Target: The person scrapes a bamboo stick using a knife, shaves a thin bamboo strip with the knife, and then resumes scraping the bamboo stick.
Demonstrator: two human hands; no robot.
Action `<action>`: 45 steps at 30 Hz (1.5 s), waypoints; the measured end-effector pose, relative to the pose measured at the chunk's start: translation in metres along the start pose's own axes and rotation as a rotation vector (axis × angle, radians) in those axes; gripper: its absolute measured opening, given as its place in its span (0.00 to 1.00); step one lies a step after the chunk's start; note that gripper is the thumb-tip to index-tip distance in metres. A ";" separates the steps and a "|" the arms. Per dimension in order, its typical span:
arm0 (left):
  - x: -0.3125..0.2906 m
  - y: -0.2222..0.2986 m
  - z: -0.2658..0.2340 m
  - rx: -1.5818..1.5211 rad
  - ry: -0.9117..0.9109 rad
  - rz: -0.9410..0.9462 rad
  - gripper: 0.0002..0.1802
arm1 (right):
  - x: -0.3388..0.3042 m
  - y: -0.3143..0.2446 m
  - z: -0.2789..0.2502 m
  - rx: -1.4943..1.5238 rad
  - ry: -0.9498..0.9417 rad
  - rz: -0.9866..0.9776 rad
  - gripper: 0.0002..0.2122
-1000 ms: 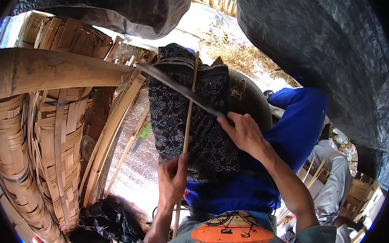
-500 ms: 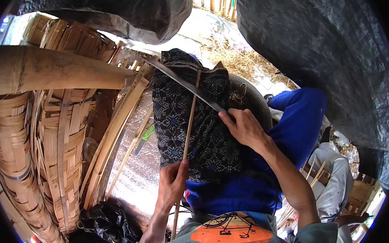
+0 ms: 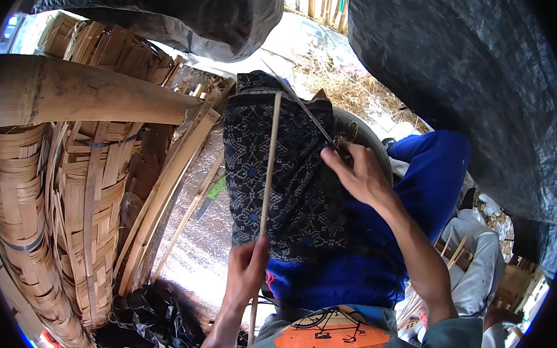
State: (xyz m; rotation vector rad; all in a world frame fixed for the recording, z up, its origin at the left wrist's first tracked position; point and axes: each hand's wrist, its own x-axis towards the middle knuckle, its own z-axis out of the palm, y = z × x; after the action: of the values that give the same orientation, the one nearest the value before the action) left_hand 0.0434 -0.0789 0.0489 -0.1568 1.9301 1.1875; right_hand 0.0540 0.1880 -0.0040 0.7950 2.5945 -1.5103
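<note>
My left hand (image 3: 247,265) is closed around a thin bamboo strip (image 3: 270,168) near its lower end. The strip runs away from me over a dark patterned cloth (image 3: 242,151) laid across my lap, and its tail passes below the hand toward my shirt. In my right hand (image 3: 359,175) is a long knife (image 3: 306,108), gripped by its handle, which the fingers hide. The blade shows as a thin line slanting up and left, apart from the strip, over the cloth's far right part.
Woven bamboo baskets (image 3: 21,190) and a thick bamboo pole (image 3: 88,93) fill the left. Bamboo slats (image 3: 165,194) and a green-handled knife (image 3: 215,187) lie beside the cloth. Dark plastic sheeting (image 3: 450,55) hangs at right. Another person's grey-clad leg (image 3: 480,244) is at lower right.
The knife has moved right, off the strip, and its blade has turned from broadside to nearly edge-on. My left hand still holds the strip in about the same place.
</note>
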 end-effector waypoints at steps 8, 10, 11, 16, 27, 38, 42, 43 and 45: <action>0.048 0.028 0.041 0.117 -0.102 0.083 0.26 | 0.009 -0.010 0.022 0.696 -0.275 0.320 0.13; 0.048 0.023 0.042 0.045 -0.085 0.091 0.26 | 0.020 -0.006 0.031 0.793 -0.242 0.346 0.12; 0.045 0.020 0.041 0.044 -0.078 0.087 0.26 | 0.026 -0.007 0.032 0.801 -0.218 0.342 0.11; -0.004 -0.002 0.006 0.150 -0.140 0.084 0.24 | 0.070 -0.002 0.027 0.565 -0.151 0.298 0.13; 0.035 0.011 0.017 0.077 0.033 0.118 0.23 | 0.049 0.009 -0.015 0.062 -0.133 0.186 0.18; 0.086 0.048 0.039 0.843 0.449 0.628 0.19 | -0.058 0.028 -0.018 -0.026 -0.232 -0.039 0.16; 0.087 0.043 0.043 0.950 0.462 0.638 0.18 | -0.060 0.029 -0.013 -0.115 -0.216 -0.028 0.17; 0.087 0.041 0.044 0.950 0.463 0.634 0.18 | -0.061 0.029 -0.012 -0.115 -0.220 -0.029 0.17; 0.084 0.038 0.046 0.951 0.495 0.668 0.18 | -0.064 0.028 -0.007 -0.152 -0.148 -0.101 0.17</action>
State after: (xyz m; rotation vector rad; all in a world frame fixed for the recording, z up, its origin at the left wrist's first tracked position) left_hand -0.0016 0.0034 0.0054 0.8188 2.9064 0.4816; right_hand 0.1235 0.1784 -0.0048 0.5252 2.6345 -1.3182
